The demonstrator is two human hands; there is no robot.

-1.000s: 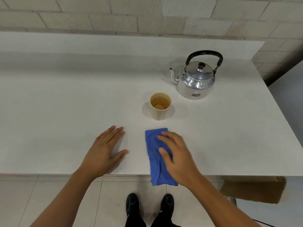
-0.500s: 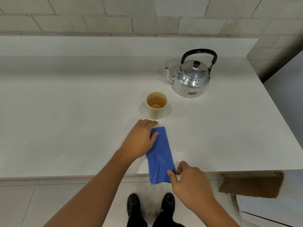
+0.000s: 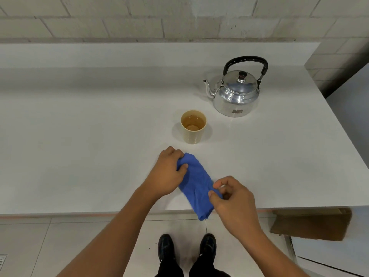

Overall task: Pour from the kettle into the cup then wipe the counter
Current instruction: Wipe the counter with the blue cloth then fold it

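A folded blue cloth (image 3: 196, 184) lies on the white counter (image 3: 79, 146) near its front edge, its near end hanging over the edge. My left hand (image 3: 168, 173) grips the cloth's far end, thumb on top. My right hand (image 3: 229, 194) pinches the cloth's right side close to the counter edge. Just beyond the cloth stands a beige cup (image 3: 193, 126) holding amber liquid. Upright at the back right is a shiny metal kettle (image 3: 236, 92) with a black handle, its spout pointing left.
A raised ledge and a block wall run along the back of the counter. The counter's right edge lies past the kettle. A brown cardboard piece (image 3: 311, 224) sits below the front right corner. My black shoes (image 3: 187, 248) stand on the tiled floor.
My left hand moved from the bare counter onto the cloth's far end and gripped it. My right hand slid from on top of the cloth back to its near right edge and pinched it.
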